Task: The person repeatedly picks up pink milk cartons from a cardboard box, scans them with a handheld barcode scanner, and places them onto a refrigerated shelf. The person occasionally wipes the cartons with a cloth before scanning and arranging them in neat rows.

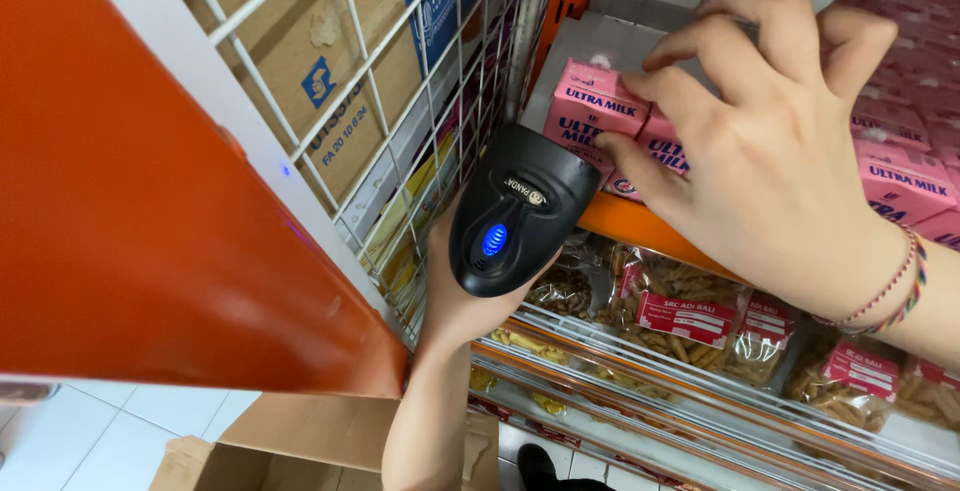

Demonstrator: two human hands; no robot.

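My left hand (455,296) grips a black handheld barcode scanner (520,209) with a lit blue button, its head pointed up toward the shelf. Above and to the right, my right hand (765,141) rests its fingertips on small pink milk cartons (600,101) standing at the left end of an orange shelf (640,229). More pink cartons (905,186) line the shelf to the right of that hand. A braided bracelet circles my right wrist.
Clear bags of brown snacks with red labels (690,316) lie on the wire shelf below. A white wire grid (440,121) with cardboard boxes behind it stands at left. A broad orange panel (140,201) fills the left side. An open cardboard box (270,446) sits on the tiled floor.
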